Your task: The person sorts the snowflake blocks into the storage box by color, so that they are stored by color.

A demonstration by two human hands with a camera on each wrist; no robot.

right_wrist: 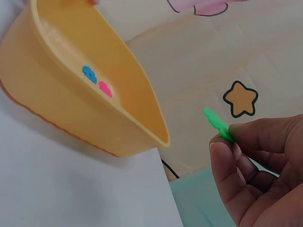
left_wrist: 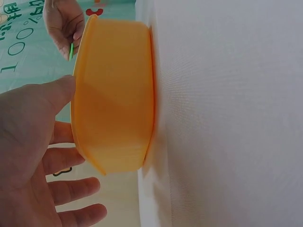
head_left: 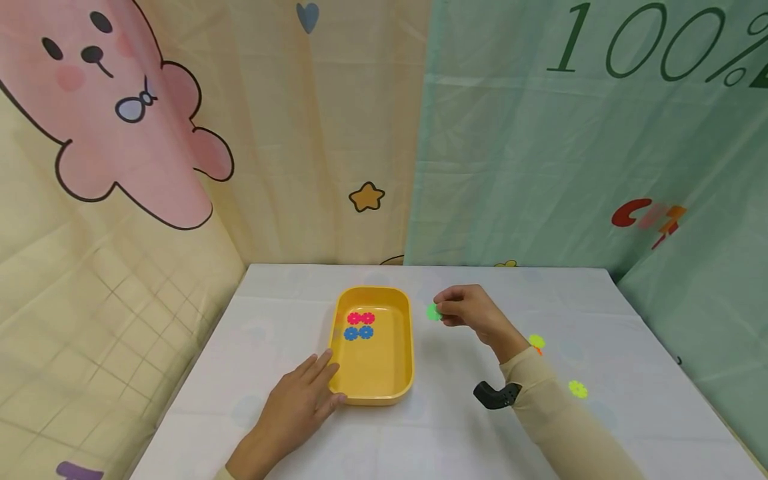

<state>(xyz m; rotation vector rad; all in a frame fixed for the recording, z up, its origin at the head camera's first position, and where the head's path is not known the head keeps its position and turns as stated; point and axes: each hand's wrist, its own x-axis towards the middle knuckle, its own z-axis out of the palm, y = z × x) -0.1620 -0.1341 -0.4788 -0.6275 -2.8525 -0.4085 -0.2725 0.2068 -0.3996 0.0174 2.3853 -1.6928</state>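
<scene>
Right hand [head_left: 474, 313]: raised above the white table [head_left: 456, 427], just right of the yellow tray [head_left: 401, 383], with a green flower-shaped disc [head_left: 433, 312] pinched between thumb and fingertips; in the right wrist view the disc [right_wrist: 218, 125] was seen edge-on, projecting from the fingers [right_wrist: 246, 135] toward the tray [right_wrist: 90, 118]. Left hand [head_left: 300, 403]: laid flat on the table with fingers straight and relaxed, nothing grasped, the fingertips touching the tray's near left corner; in the left wrist view the thumb [left_wrist: 52, 92] was seen against the tray wall [left_wrist: 113, 104]. Tray contents: two pink discs [head_left: 361, 318] side by side, two blue discs [head_left: 358, 332] just in front of them, all lying flat at the far end. Further items on the table, to the right and well apart from the tray: a yellow-green disc [head_left: 537, 341] near the right wrist, with something orange partly hidden beneath it, and another yellow-green disc [head_left: 578, 389] beside the right sleeve [head_left: 558, 413]. Step judged to be in hand: carriage of the green disc toward the tray, not yet over its rim. Next move judged to call for a short leftward travel over the tray's right wall, a lowering beside the blue pair, and a loosening of the pinch, the tray being steadied meanwhile by the left hand.
</scene>
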